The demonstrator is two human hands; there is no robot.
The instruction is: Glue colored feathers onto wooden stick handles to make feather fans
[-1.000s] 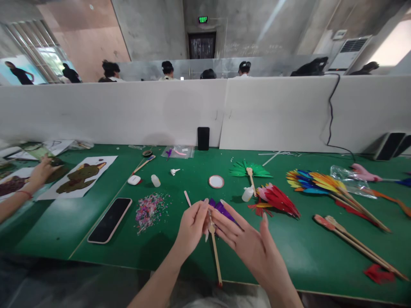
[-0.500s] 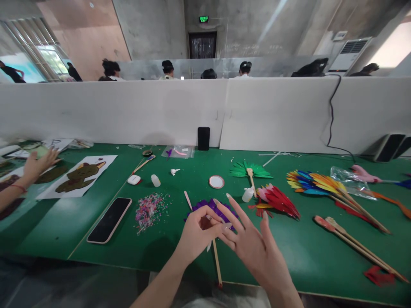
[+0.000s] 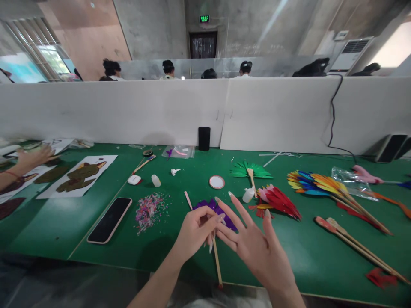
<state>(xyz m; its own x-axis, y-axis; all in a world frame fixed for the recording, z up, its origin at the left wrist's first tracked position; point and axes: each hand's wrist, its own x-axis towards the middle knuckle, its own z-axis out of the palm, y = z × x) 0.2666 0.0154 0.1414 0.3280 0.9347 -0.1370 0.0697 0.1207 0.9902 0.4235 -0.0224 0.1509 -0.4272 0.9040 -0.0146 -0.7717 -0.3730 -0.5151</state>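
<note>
The left hand (image 3: 194,235) pinches thumb and index finger closed by the fingertips of the right hand (image 3: 257,248), which is spread wide open; I cannot tell whether the pinch holds anything. Purple feathers (image 3: 207,203) lie at 12 o'clock, a wooden stick (image 3: 217,263) at 6 o'clock.

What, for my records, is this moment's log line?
right hand: fingers spread | left hand: pinched against its fingers, contents unclear | purple feathery fan on wooden stick: partly beneath hands
</note>
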